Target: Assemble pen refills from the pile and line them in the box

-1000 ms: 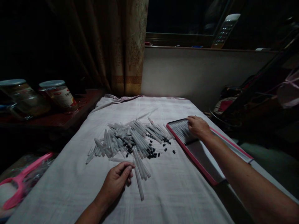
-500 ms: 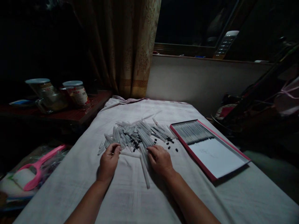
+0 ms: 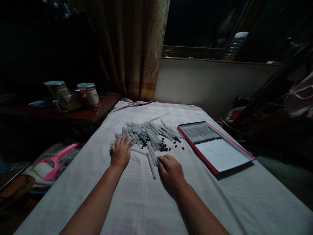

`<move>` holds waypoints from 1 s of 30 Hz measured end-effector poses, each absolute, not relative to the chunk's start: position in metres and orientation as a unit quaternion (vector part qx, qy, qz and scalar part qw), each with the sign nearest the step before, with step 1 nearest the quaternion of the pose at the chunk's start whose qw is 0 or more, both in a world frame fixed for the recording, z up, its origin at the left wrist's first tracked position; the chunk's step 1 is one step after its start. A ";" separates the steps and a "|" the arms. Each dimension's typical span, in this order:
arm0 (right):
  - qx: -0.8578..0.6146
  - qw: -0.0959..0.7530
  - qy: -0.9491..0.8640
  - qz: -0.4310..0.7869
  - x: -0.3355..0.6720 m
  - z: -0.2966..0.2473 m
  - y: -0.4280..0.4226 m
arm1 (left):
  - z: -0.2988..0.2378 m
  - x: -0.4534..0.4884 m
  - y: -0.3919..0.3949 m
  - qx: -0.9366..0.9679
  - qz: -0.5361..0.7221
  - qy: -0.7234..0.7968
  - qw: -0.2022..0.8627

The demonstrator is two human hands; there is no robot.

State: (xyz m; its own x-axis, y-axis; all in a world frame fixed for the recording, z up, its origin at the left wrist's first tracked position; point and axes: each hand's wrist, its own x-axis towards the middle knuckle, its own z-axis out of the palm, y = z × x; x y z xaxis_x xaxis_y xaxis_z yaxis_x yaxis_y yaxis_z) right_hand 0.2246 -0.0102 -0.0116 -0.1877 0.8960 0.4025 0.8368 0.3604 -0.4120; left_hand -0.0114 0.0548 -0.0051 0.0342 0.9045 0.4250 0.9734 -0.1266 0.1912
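A loose pile of clear pen barrels [image 3: 153, 136] lies on the cloth, with small black caps [image 3: 163, 148] among and beside them. My left hand [image 3: 120, 151] rests at the pile's left edge, its fingers stretched over the barrels and apart. Close to the lower ends of a few barrels, my right hand [image 3: 171, 169] lies on the cloth, fingers lightly bent and thumb apart; I see nothing in it. A single barrel [image 3: 151, 166] points toward me between the hands. To the right, a shallow red-edged box [image 3: 216, 171] holds a row of black-tipped pens [image 3: 201, 133] above a white sheet [image 3: 220, 155].
A white cloth [image 3: 137, 202] covers the table. On a dark red side table [image 3: 95, 116] at left stand lidded jars [image 3: 89, 94] and a glass mug [image 3: 67, 103]. A pink-handled object [image 3: 55, 163] lies low at left. A bottle [image 3: 236, 47] stands on the sill.
My left hand has moved forward onto the pile and its fingers have spread. My right hand has drawn back slightly from the barrels. The whole view has shifted a little.
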 end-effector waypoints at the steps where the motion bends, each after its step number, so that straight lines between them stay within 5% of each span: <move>1: -0.567 0.295 -0.767 0.054 0.225 -0.011 -0.011 | -0.004 -0.011 0.054 -0.719 -0.227 -0.651 0.084; 14: -0.592 0.284 -0.750 0.074 0.225 -0.006 -0.017 | -0.001 -0.013 0.058 -0.691 -0.257 -0.666 0.116; 30: -0.601 0.271 -0.750 0.051 0.224 -0.006 -0.018 | -0.001 -0.035 0.027 -0.681 -0.355 -0.640 -0.014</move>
